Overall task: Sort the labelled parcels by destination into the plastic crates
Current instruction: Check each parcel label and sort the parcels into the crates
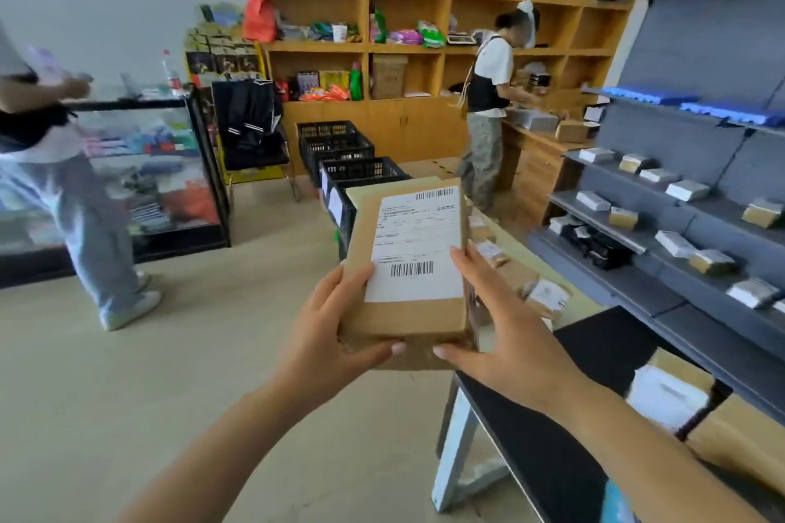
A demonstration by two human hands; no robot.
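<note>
A tall wooden shelving unit [424,34] fills the back wall, its cubbies holding packets, boxes and bottles whose printing is too small to read. To the right stands a grey rack [701,191] with small wrapped parcels spaced along its shelves. On the left is a glass display case [170,183] with folded goods inside. One person [490,110] works at the wooden counter at the back, and another [63,166] stands by the glass case.

Two black plastic crates [344,157] sit on the floor in a row ahead, white tags on the side of the nearer one, the writing illegible. A dark surface [552,437] at lower right carries more brown and white parcels at its far edge.

Held up in mid-air in front of the crates is a flat brown cardboard parcel [408,310]. Its white shipping label [416,242] carries one barcode at the top right and another near the bottom, with lines of small print between that cannot be read.

The left hand [335,335] grips the parcel's lower left corner, thumb on the bottom edge and fingers curled behind. The right hand [505,331] grips the right side, fingers [467,263] lying along the label's edge, thumb at the bottom edge.
</note>
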